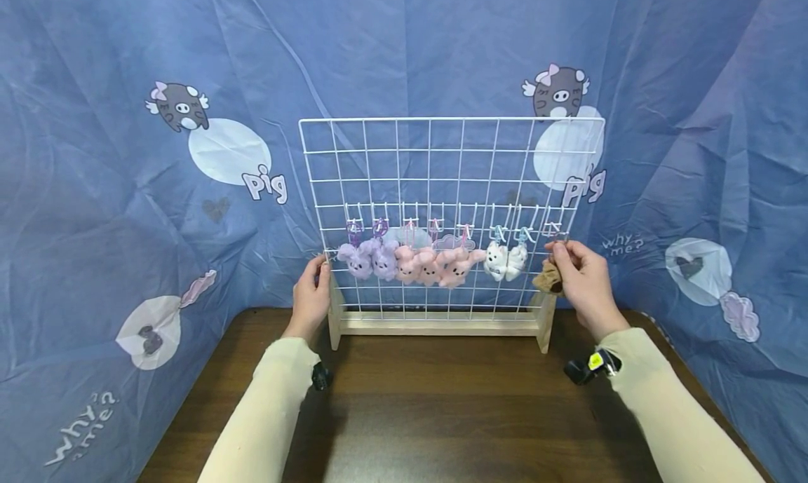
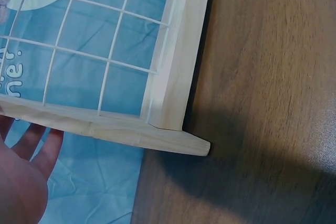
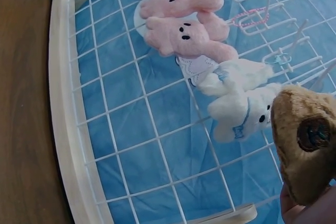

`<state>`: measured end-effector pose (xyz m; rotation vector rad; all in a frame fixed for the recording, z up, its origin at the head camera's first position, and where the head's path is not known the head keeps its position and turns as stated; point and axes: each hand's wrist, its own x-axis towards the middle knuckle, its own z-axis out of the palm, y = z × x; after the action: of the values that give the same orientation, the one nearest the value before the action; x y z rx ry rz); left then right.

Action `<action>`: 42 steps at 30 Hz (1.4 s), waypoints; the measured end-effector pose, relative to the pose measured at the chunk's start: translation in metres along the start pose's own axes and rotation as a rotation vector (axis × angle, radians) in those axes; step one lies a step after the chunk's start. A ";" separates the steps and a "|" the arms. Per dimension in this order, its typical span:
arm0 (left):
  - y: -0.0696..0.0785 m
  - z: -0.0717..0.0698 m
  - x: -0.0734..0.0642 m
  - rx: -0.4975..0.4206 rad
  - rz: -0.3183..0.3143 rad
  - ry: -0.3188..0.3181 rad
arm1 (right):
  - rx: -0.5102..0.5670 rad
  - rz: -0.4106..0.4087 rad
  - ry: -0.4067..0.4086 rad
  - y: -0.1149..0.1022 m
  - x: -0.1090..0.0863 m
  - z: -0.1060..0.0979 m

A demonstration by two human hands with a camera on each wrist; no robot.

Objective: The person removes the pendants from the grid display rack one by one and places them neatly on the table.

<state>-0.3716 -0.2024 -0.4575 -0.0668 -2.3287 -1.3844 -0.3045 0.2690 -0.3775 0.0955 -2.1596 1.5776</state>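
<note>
A white wire grid rack (image 1: 445,164) on a wooden stand (image 1: 435,326) faces me. My left hand (image 1: 311,294) holds the rack's left side; in the left wrist view its fingers (image 2: 50,153) reach behind the wooden upright (image 2: 105,132). Near the rack's right edge, my right hand (image 1: 586,280) grips a brown plush keychain (image 1: 548,277) just below the rightmost hook (image 1: 551,229). That keychain's dark round patch shows in the right wrist view; whether its loop is on the hook, I cannot tell. Two purple plush keychains (image 1: 371,259), three pink ones (image 1: 432,266) and two white ones (image 1: 505,260) hang leftward of it.
The rack stands on a dark brown wooden table (image 1: 442,413). Blue printed cloth (image 1: 252,62) hangs behind and at both sides. White hooks (image 3: 294,22) jut out from the grid. The stand's feet (image 1: 543,341) point toward me.
</note>
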 end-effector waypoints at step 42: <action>-0.004 0.000 0.000 -0.031 -0.023 -0.010 | -0.099 0.013 -0.362 0.069 -0.058 0.013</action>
<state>-0.3730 -0.2040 -0.4607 -0.0570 -2.3236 -1.4349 -0.2788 0.2679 -0.4650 0.3608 -2.5120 1.5528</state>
